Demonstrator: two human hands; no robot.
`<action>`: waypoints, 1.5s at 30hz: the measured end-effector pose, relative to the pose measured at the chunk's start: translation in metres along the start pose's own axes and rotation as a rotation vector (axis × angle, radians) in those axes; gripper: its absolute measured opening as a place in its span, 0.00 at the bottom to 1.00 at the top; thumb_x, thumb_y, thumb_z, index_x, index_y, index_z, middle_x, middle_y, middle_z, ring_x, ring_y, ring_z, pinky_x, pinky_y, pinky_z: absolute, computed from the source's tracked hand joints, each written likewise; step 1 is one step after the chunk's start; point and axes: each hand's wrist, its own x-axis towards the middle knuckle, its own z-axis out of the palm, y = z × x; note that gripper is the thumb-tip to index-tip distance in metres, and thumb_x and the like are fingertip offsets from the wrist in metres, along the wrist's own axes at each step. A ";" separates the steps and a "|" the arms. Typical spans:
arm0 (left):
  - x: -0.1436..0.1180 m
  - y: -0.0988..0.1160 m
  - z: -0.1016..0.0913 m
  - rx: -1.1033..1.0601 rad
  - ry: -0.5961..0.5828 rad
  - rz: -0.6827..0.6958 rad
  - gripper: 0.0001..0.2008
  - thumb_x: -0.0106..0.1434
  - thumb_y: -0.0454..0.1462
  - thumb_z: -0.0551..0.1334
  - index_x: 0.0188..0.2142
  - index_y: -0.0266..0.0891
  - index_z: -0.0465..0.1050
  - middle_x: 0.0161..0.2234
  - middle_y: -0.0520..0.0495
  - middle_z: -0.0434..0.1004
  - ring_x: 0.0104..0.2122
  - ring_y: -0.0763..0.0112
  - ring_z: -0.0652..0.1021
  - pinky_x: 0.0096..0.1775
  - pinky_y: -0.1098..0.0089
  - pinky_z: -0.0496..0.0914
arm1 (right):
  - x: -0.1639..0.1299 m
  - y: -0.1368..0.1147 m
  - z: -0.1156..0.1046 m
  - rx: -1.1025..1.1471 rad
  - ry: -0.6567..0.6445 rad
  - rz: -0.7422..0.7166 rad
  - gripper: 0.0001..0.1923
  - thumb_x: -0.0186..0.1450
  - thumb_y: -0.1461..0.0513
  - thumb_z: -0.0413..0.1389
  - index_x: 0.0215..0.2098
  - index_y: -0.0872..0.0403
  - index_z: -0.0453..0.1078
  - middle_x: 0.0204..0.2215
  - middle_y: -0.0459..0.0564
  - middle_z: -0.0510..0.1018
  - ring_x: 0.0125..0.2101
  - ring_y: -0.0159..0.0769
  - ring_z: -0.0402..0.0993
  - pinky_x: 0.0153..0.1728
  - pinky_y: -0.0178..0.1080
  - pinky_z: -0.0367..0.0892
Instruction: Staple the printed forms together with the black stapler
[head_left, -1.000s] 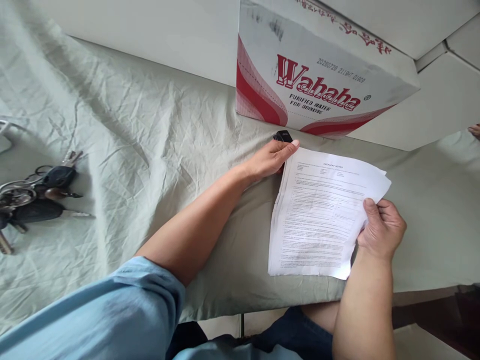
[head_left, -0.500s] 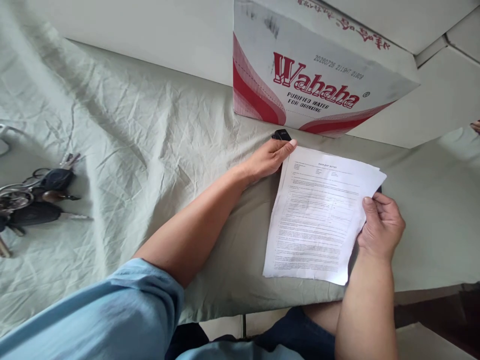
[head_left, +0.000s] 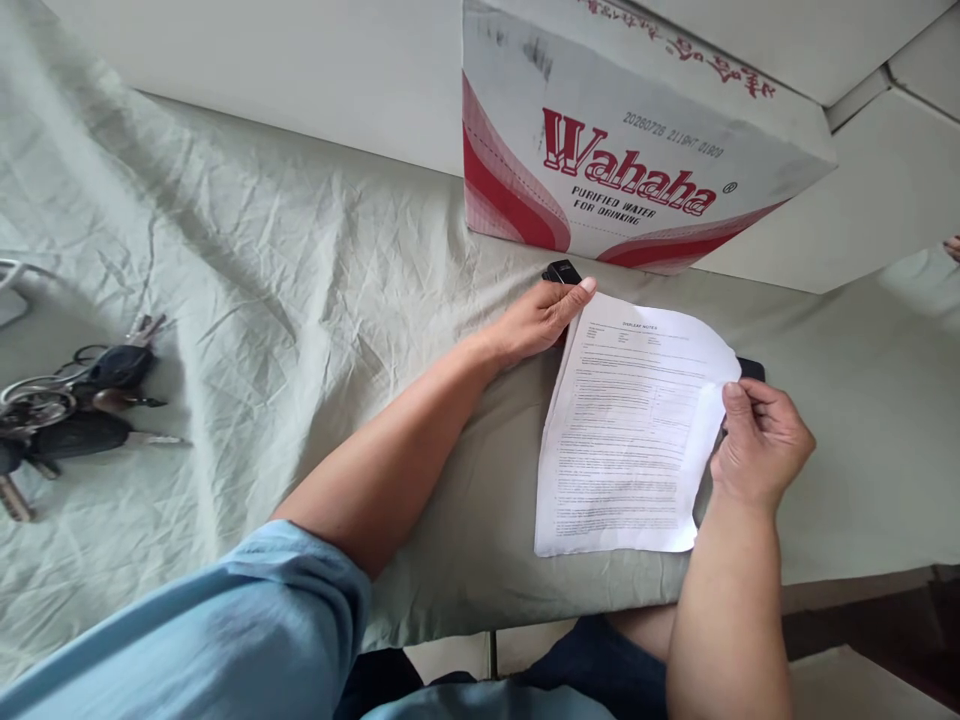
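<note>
While the sheaf of printed papers lies flat on the green cloth at about four o'clock in the head view, the right hand pinches its right edge, thumb on top. The left hand presses its top-left corner, fingers together, beside a small black clip. Squaring looks nearly done; the clip is not yet on. Keys lie at nine o'clock.

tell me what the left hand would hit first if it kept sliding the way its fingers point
Probably the small black object just past the left hand, then the Wahaha water carton behind it; depth is hard to judge.
</note>
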 end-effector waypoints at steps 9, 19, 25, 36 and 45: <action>0.002 -0.003 -0.002 -0.065 -0.053 0.016 0.43 0.77 0.77 0.58 0.29 0.44 0.67 0.29 0.48 0.72 0.34 0.66 0.75 0.41 0.63 0.74 | 0.000 -0.004 0.005 0.020 -0.025 0.025 0.25 0.55 0.40 0.84 0.37 0.48 0.89 0.27 0.43 0.83 0.29 0.36 0.74 0.35 0.44 0.76; 0.000 0.002 -0.004 -0.030 -0.039 0.024 0.40 0.74 0.76 0.65 0.31 0.43 0.72 0.32 0.47 0.77 0.35 0.64 0.77 0.42 0.61 0.72 | 0.008 0.006 -0.013 -0.027 -0.137 0.027 0.27 0.58 0.40 0.84 0.39 0.51 0.88 0.30 0.43 0.83 0.30 0.35 0.74 0.40 0.45 0.76; 0.005 -0.009 -0.005 0.008 -0.069 0.062 0.30 0.72 0.65 0.75 0.44 0.40 0.85 0.41 0.45 0.88 0.44 0.60 0.83 0.49 0.61 0.76 | 0.007 0.009 -0.014 -0.030 -0.126 0.056 0.26 0.59 0.41 0.84 0.39 0.50 0.87 0.31 0.43 0.82 0.32 0.37 0.74 0.44 0.48 0.79; 0.010 -0.013 -0.001 -0.220 0.258 0.094 0.35 0.72 0.73 0.70 0.41 0.45 0.76 0.38 0.49 0.81 0.42 0.65 0.80 0.46 0.64 0.76 | 0.022 0.004 -0.054 0.060 -0.720 0.498 0.54 0.45 0.40 0.91 0.65 0.46 0.83 0.50 0.55 0.93 0.59 0.60 0.91 0.61 0.61 0.89; 0.025 -0.027 0.000 -0.406 0.396 0.099 0.34 0.74 0.75 0.67 0.47 0.49 0.79 0.40 0.46 0.85 0.56 0.56 0.83 0.55 0.58 0.79 | 0.011 -0.004 -0.038 0.186 -0.455 0.441 0.38 0.47 0.46 0.89 0.51 0.47 0.87 0.51 0.53 0.94 0.59 0.54 0.90 0.67 0.60 0.86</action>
